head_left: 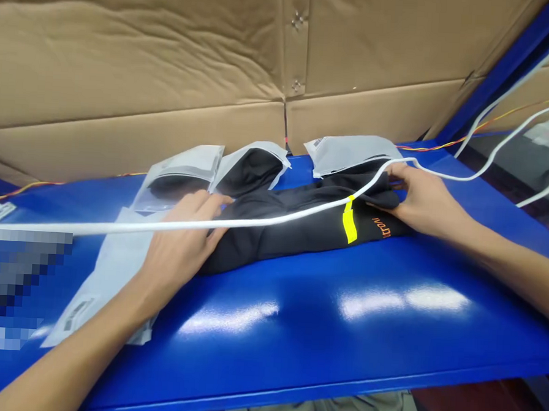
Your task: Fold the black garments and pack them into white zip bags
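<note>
A folded black garment [295,237] lies lengthwise on the blue table, with a yellow tag and orange lettering near its right end. At that end my right hand [417,197] is closed, thumb and fingers pinching a raised fold of the cloth. My left hand [185,231] holds the garment's left end between thumb and curled fingers, some of its fingertips hidden. A white cable [283,221] crosses in front of the garment and my left hand. Beneath and beside my left hand lies a flat whitish bag [120,252] with a small printed label.
Behind the garment, two translucent bags [182,167] [253,167] and a third bag [355,154] hold dark cloth. Cardboard sheets [171,71] line the back of the blue table [294,354]. Yellow-red wires [436,146] run along the back edge. The far left is pixelated.
</note>
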Demonstrator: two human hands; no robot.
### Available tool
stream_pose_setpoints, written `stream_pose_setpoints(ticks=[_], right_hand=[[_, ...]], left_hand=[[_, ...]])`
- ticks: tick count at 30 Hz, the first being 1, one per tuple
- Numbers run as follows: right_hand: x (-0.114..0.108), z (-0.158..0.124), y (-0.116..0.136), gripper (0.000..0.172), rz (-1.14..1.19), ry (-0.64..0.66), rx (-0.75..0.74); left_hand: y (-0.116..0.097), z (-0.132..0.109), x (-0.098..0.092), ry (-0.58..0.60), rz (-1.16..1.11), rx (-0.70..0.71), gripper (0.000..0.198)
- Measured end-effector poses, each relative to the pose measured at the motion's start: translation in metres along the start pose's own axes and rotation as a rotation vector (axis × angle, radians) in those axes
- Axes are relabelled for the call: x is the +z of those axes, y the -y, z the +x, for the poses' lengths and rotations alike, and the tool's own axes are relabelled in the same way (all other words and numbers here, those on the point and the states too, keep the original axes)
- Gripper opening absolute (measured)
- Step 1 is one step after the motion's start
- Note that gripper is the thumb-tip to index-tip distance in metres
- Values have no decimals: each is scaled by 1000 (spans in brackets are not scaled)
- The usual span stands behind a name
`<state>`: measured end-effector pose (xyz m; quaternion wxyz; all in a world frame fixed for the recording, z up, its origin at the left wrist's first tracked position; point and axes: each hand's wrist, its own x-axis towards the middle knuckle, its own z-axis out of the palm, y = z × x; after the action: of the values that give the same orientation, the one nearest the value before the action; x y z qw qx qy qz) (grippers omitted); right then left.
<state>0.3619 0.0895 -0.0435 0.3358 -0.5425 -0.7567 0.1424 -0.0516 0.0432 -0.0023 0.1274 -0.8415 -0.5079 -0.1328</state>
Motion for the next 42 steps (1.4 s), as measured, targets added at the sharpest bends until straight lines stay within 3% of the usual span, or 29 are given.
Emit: stream_pose_setpoints(ticks=[3,5,9,12,16,21,26,31,36,42], right_hand=[[0,1,4,44,-27,-24,-87],[-1,1,6,44,-29,-34,-147],[-5,1,11,29,-20,-122,-281],[-6,0,15,16,-22,-217,-384],[-7,-2,17,13,-16,-246,-437],[-6,-6,15,20,-141,-244,-480],[-4,-5,11,25,-328,-252,-523],[-8,-5,16,27,-396,-276,-530],[-12,-7,29,11,-120,-246,-560],[-21,-9,31,10,365,-16,-479]], left_hand=[[-2,2,-2,-3,-133,-82,26],[-2,3,-2,-9,-222,-159,27],[-6,7,-5,-22,-426,-390,33],[-8,11,-11,-42,-611,-468,34],[-7,14,-22,82,-800,-337,30],[-5,12,-33,289,-797,-168,35],[-6,18,-27,301,-620,-237,36],[-7,22,-22,272,-662,-288,36],[-2,17,-24,258,-744,-323,37],[8,10,-34,350,-1015,55,14]])
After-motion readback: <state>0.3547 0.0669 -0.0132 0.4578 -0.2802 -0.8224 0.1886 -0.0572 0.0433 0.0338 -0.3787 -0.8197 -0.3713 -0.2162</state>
